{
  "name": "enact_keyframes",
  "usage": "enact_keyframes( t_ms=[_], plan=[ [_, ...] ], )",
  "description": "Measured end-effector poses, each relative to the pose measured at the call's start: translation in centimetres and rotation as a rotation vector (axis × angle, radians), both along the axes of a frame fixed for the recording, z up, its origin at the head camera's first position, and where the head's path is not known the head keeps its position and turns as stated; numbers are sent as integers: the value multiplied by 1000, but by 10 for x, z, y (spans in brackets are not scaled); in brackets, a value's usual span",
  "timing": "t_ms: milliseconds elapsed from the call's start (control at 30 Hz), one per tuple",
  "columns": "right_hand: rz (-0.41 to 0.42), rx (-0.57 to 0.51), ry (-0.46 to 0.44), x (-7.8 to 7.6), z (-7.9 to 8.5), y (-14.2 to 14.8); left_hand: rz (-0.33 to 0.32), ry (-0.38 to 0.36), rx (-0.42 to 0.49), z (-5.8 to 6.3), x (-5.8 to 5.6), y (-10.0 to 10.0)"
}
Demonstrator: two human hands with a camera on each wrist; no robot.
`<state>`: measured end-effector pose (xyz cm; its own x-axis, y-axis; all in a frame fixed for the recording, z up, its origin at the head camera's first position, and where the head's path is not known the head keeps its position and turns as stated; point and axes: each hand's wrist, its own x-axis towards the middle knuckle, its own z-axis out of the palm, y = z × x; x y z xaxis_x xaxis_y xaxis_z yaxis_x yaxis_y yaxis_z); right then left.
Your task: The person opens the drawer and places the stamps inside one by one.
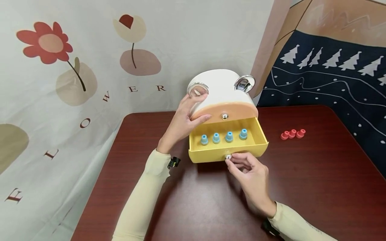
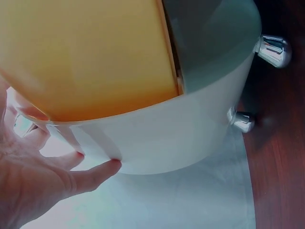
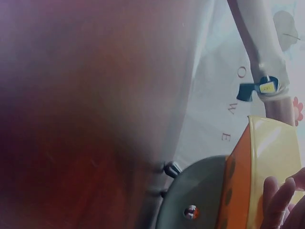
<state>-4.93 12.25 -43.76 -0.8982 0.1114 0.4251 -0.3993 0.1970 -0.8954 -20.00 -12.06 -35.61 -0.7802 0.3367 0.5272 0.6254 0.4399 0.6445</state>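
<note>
White drawer box [image 1: 221,88] stands at table [image 1: 316,187] centre, toward the back edge; its yellow lower drawer [image 1: 228,147] is pulled out toward 6 o'clock, with the orange upper drawer [image 1: 224,113] closed above it. Left hand [image 1: 184,122] rests on the box's 9 o'clock side, fingers relaxed and spread against the wall, thumb at the orange front; right hand [image 1: 251,175] pinches the silver knob [image 1: 228,156] on the yellow drawer front. Four blue pieces [image 1: 223,137] stand in a row inside the drawer; three red pieces [image 1: 292,134] lie on the table at 3 o'clock, well apart from the box.
</note>
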Motion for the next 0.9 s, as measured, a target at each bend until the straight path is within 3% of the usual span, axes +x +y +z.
enact_keyframes(
  t_ms=[467, 900],
  plan=[
    [1, 6, -20, -47, 3, -6, 22, -13, 5, 1, 1, -1],
    [-9, -74, -40, -77, 7, -15, 19, 29, 13, 0, 1, 2]
  ],
)
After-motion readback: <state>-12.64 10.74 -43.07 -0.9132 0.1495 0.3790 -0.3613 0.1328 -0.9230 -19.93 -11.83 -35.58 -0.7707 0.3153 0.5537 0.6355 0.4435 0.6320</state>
